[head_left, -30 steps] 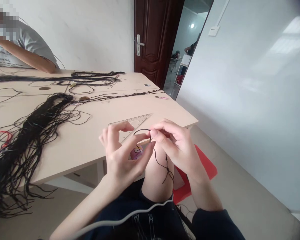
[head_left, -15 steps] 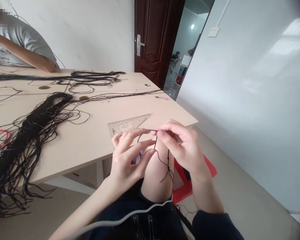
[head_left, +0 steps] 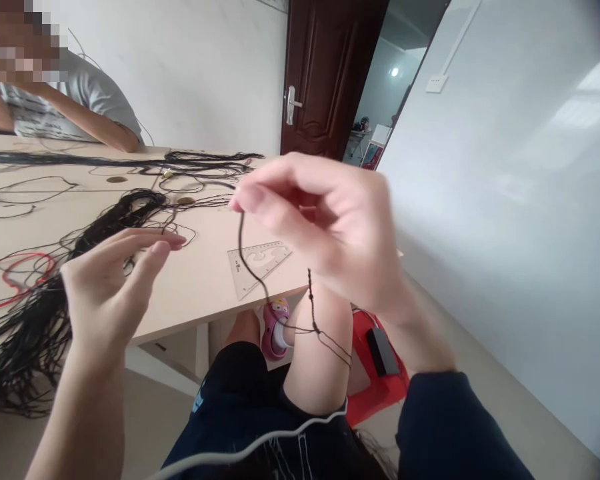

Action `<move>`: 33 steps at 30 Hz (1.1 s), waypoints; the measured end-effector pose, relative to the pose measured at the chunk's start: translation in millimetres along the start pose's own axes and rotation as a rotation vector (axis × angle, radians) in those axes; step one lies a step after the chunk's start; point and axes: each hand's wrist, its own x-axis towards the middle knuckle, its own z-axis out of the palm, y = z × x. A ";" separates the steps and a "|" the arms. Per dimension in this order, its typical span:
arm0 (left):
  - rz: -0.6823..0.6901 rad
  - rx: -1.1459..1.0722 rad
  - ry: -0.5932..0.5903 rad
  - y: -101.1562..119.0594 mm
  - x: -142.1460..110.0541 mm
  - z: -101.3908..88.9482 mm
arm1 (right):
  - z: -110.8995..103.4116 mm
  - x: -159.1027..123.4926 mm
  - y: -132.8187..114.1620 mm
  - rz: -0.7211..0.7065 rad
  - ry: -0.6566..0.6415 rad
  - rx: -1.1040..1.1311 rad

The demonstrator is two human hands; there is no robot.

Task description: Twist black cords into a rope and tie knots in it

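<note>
The right hand (head_left: 350,247) is closed at the fingertips: its thumb and first finger pinch a thin black cord (head_left: 241,240), and the other fingers are curled in toward the palm. From this pinch one part of the cord goes to the left over the table (head_left: 205,267), and another part hangs down in a curve to a knot (head_left: 316,329), which is lying on the bare knee (head_left: 325,363). The left hand (head_left: 107,287) is well apart from the right one, near a bundle of black cords (head_left: 115,217). Its thumb is close to the fingers, but I cannot tell if they touch or if something thin is between them. On the table, a clear triangle ruler (head_left: 237,270) lies near the edge. Below, a pink shoe (head_left: 270,337) contains a foot in a white sock (head_left: 280,335). A red stool (head_left: 375,407) carries a dark box (head_left: 383,350). Across the table is a person in a grey shirt (head_left: 100,100).
</note>
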 end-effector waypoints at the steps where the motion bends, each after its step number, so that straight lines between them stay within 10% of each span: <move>1: -0.030 0.032 -0.087 -5.4 -1.3 -5.2 | 3.1 6.1 3.5 -0.002 -0.064 -0.048; 5: -0.046 0.255 -0.114 -5.9 -14.2 -15.1 | 10.6 7.7 29.3 0.130 -0.296 -0.139; 14: 0.219 0.306 0.069 71.4 -37.6 42.8 | 31.3 -31.3 44.1 0.316 -0.208 0.106; 25: 0.427 0.599 -0.504 -39.2 -53.3 -25.0 | -7.8 -47.4 44.3 0.417 -0.076 -0.006; 33: 0.361 0.067 -0.149 62.0 -24.1 18.9 | 4.3 -50.1 45.5 0.372 -0.166 0.081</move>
